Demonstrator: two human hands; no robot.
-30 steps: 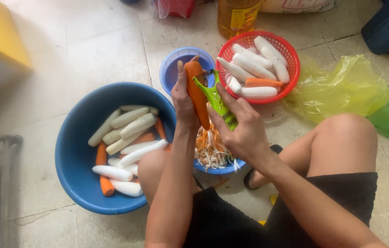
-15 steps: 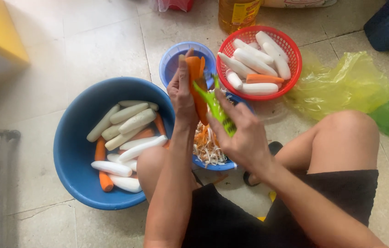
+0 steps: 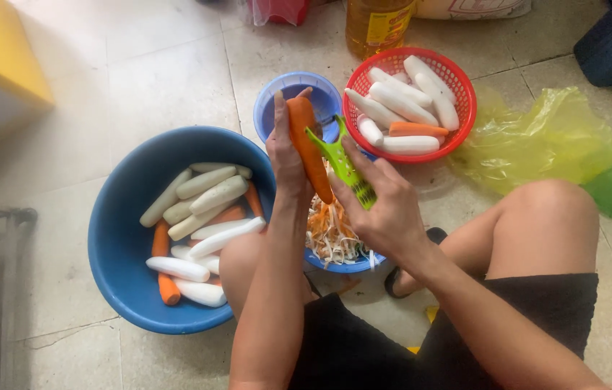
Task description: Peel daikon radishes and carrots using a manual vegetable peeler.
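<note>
From the head view, the left hand (image 3: 285,155) grips the carrot (image 3: 308,148) over the bowl of shreds (image 3: 335,238). The right hand (image 3: 385,206) grips the green peeler (image 3: 342,162), which has slid up the carrot since a moment ago, so another strip comes off.

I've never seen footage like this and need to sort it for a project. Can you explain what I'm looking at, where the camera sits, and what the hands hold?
The camera sits on a person's head and looks down at their own hands as they sit on a tiled floor. The left hand holds a carrot upright. The right hand holds a green peeler against it. Below lies a bowl of shreds. On the left, a big blue basin holds white radishes and carrots. A red basket holds peeled ones, beside a small blue bowl.
</note>
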